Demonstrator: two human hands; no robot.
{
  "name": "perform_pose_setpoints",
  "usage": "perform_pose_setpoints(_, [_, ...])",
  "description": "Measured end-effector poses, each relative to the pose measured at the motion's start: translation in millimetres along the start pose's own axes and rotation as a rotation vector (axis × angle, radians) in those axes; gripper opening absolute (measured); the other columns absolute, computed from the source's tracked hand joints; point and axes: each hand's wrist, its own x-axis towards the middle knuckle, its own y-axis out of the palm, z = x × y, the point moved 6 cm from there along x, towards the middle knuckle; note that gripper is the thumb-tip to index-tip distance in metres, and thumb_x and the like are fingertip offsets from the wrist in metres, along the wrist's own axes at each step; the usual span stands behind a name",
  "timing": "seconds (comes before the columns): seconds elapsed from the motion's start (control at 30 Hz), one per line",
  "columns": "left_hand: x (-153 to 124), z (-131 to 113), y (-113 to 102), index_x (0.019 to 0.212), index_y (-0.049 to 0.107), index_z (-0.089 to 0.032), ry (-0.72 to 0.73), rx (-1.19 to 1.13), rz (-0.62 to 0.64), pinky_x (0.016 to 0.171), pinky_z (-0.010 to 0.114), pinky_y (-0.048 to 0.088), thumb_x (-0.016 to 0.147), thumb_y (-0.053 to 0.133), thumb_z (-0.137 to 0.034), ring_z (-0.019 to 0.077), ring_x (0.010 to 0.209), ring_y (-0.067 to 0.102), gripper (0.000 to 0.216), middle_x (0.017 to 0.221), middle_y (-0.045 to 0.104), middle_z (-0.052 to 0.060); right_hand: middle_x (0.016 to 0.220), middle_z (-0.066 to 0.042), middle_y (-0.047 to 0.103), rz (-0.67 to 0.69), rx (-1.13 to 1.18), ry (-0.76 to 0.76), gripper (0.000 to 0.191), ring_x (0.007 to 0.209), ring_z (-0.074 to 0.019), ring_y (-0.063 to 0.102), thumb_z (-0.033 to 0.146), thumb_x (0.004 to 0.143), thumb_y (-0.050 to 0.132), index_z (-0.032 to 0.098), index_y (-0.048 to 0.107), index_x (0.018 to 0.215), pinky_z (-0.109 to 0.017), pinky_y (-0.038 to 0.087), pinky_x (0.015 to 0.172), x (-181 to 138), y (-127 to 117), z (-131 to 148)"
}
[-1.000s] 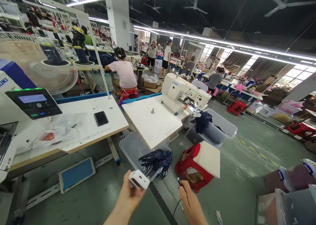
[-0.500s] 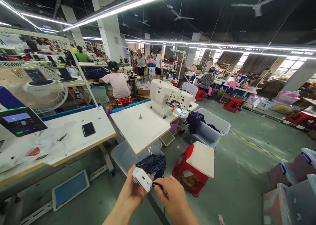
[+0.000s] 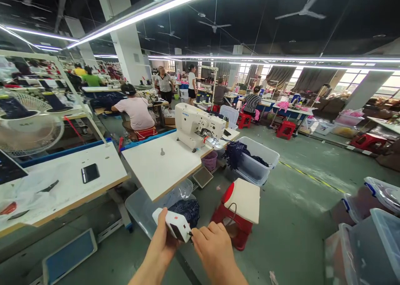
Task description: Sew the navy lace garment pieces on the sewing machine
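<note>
My left hand [image 3: 163, 245] is wrapped round a small white box-shaped device [image 3: 172, 221] with a dark panel on one side and small port openings in its end. My right hand [image 3: 213, 246] pinches a thin black cable plug [image 3: 190, 233] at that end face. I cannot tell whether the plug is inside a port or only touching it. A loop of dark cable [image 3: 233, 206] arches above the right hand, in front of the red stool. Dark navy fabric [image 3: 187, 212] lies in a clear bin just beyond the device.
Ahead stands a white sewing machine [image 3: 198, 126] on a white table [image 3: 156, 166]. A red stool [image 3: 239, 231] with a pale top is to the right. A phone [image 3: 90, 173] lies on the left table. Plastic bins [image 3: 359, 247] stand at the right edge; several people sit or stand beyond.
The view has shifted right. The white device has turned, showing its dark side panel. My right hand has closed in on its end face, and a cable loop now shows above that hand.
</note>
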Motion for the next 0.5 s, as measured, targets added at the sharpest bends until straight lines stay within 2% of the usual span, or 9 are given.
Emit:
perform_pose_setpoints(0.13, [-1, 2, 12, 0.076, 0.050, -0.022, 0.117, 0.046, -0.010, 0.046, 0.026, 0.047, 0.083, 0.061, -0.038, 0.0167, 0.049, 0.062, 0.022, 0.058, 0.063, -0.001, 0.056, 0.000, 0.058, 0.005, 0.016, 0.060, 0.018, 0.057, -0.0189, 0.042, 0.019, 0.092, 0.045, 0.022, 0.058, 0.079, -0.034, 0.019, 0.056, -7, 2, -15])
perform_pose_setpoints(0.27, [-6, 3, 25, 0.074, 0.048, -0.021, 0.208, 0.084, -0.008, 0.043, 0.022, 0.042, 0.085, 0.059, -0.039, 0.0128, 0.047, 0.055, 0.024, 0.057, 0.057, -0.003, 0.059, 0.001, 0.060, 0.013, 0.065, 0.065, 0.019, 0.057, -0.0179, 0.045, 0.020, 0.095, 0.043, 0.021, 0.059, 0.085, -0.034, 0.021, 0.056, -15, 4, -22])
perform_pose_setpoints(0.4, [-15, 7, 37, 0.072, 0.045, -0.022, 0.291, 0.099, 0.016, 0.045, 0.023, 0.043, 0.084, 0.059, -0.037, 0.0108, 0.046, 0.050, 0.024, 0.055, 0.047, -0.007, 0.064, 0.000, 0.063, -0.050, 0.213, 0.187, 0.029, 0.059, -0.0172, 0.050, 0.026, 0.100, 0.033, 0.021, 0.059, 0.087, -0.032, 0.026, 0.057, -24, 4, -34])
perform_pose_setpoints(0.5, [-16, 13, 41, 0.073, 0.043, -0.023, 0.329, 0.109, -0.010, 0.045, 0.021, 0.042, 0.083, 0.059, -0.037, 0.0095, 0.047, 0.047, 0.024, 0.057, 0.042, -0.008, 0.067, -0.001, 0.064, -0.057, 0.270, 0.244, 0.033, 0.060, -0.0171, 0.054, 0.029, 0.101, 0.032, 0.021, 0.060, 0.088, -0.031, 0.029, 0.058, -32, 11, -42])
